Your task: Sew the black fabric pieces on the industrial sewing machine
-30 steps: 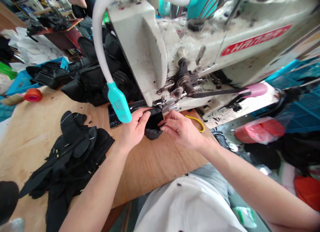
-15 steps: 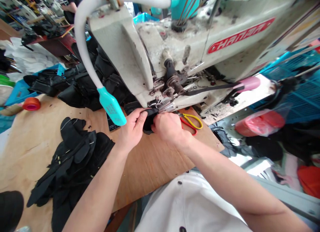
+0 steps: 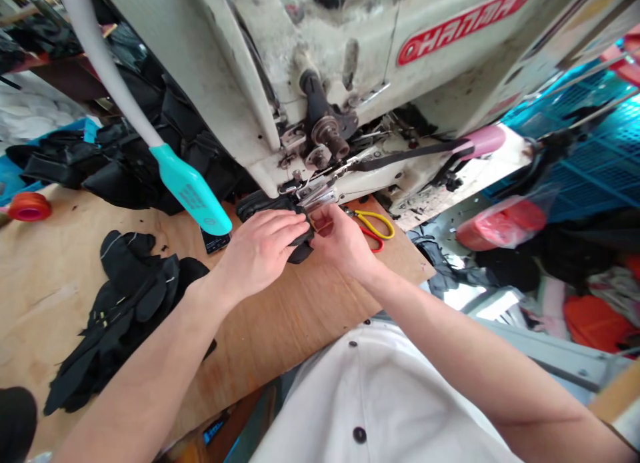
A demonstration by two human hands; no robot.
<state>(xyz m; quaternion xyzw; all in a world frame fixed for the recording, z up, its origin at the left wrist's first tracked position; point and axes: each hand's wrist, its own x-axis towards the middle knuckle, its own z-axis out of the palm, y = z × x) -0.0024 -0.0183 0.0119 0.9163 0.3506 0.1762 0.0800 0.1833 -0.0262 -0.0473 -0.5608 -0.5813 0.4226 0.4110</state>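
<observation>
In the head view my left hand (image 3: 263, 246) lies over a black fabric piece (image 3: 267, 203), its fingers wrapped across the top and its thumb hidden. The piece sits under the head of a white sewing machine (image 3: 320, 106), close to the metal folder (image 3: 320, 195). My right hand (image 3: 343, 240) is closed at the right edge of the same piece, fingertips pinched just below the folder; the exact grip is partly hidden. Scissors (image 3: 377, 224) with yellow and red handles lie right beside my right hand. A black tape (image 3: 415, 158) runs into the folder from the right.
A teal lamp (image 3: 193, 190) on a bendable neck hangs left of the machine head. Cut black pieces (image 3: 120, 296) lie on the wooden table (image 3: 280, 330). A dark phone-like device (image 3: 215, 240) and an orange roll (image 3: 29, 206) are there too. Black bags (image 3: 130, 163) are heaped behind.
My left hand has gone from pinching the black piece's edge to lying over its top. My right fingers have turned, their tips now showing below the folder. The view has moved closer to the machine.
</observation>
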